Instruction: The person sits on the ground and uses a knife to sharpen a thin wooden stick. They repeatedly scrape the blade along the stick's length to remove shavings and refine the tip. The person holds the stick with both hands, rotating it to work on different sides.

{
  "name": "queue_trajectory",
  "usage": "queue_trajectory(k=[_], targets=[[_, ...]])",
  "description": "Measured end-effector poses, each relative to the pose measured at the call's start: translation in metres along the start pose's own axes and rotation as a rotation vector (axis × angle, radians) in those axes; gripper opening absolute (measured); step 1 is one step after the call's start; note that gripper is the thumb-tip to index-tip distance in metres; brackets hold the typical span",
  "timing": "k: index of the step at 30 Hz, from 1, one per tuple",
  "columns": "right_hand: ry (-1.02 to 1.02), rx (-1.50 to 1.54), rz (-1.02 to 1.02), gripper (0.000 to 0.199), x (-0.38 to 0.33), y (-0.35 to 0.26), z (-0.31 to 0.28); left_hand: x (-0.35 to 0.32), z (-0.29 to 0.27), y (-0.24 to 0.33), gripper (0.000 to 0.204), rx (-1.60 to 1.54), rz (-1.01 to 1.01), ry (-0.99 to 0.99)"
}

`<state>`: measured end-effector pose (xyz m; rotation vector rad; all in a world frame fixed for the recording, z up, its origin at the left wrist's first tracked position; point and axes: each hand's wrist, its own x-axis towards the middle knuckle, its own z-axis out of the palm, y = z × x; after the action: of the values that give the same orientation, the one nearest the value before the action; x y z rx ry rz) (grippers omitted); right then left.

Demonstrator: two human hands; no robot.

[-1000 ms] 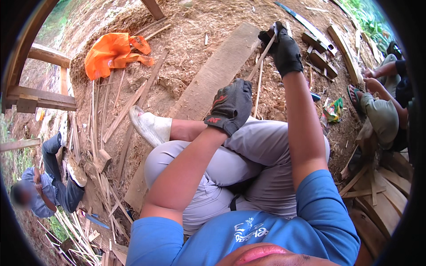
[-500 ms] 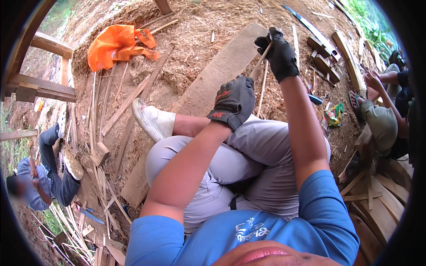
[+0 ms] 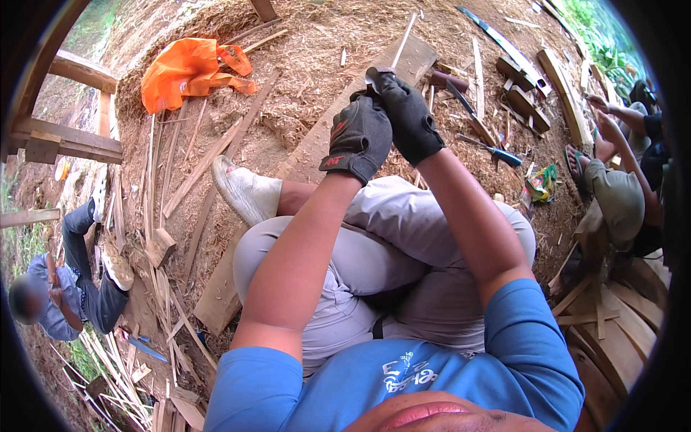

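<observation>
I sit on the ground with my knees up, both hands in black gloves held out over them. My right hand [image 3: 412, 121] is closed around a thin wooden strip [image 3: 404, 37] that rises away from me. My left hand [image 3: 360, 138] presses against the right one, fingers curled at the same strip. A short grey blade [image 3: 377, 72] sticks up between the gloves; I cannot tell which hand holds it. Under my legs lies a long plank [image 3: 216, 295] on straw-covered soil.
An orange bag [image 3: 188, 68] lies at the far left. Wood blocks [image 3: 520, 81] and a blue-handled tool [image 3: 498, 153] lie to the right. One person sits at the left [image 3: 68, 302], another at the right [image 3: 617, 196]. A timber frame [image 3: 66, 141] and loose slats [image 3: 155, 237] lie to my left.
My left hand has lifted off my knee and joined the right hand at the strip. The right hand has drawn a little closer to me.
</observation>
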<state>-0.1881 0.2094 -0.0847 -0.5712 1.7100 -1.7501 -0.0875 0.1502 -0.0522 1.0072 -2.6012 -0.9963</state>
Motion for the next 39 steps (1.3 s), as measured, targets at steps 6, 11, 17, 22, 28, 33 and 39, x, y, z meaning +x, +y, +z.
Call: queue_trajectory(k=[6,11,17,22,28,33,39], targets=[[0.224,0.309,0.123,0.050,0.039,-0.024,-0.066,-0.015,0.014,0.019,0.034,0.073,0.094,-0.096],[0.304,0.400,0.051,0.049,0.051,-0.023,-0.102,-0.029,0.022,0.015,0.036,-0.002,0.139,-0.156],[0.177,0.291,0.128,0.045,0.039,-0.016,-0.068,-0.031,0.008,0.011,0.037,-0.031,0.072,-0.117],[-0.109,0.370,0.255,0.043,0.001,-0.006,0.011,0.001,-0.002,-0.005,0.037,-0.048,-0.011,0.106],[0.022,-0.010,0.109,0.044,0.002,-0.019,-0.006,0.006,0.002,-0.003,0.038,-0.009,0.066,0.035],[0.194,0.342,0.127,0.048,0.046,-0.019,-0.073,-0.021,0.021,0.015,0.037,0.046,0.105,-0.069],[0.305,0.401,0.111,0.047,0.060,-0.020,-0.108,-0.028,0.026,0.021,0.033,0.058,0.142,-0.146]])
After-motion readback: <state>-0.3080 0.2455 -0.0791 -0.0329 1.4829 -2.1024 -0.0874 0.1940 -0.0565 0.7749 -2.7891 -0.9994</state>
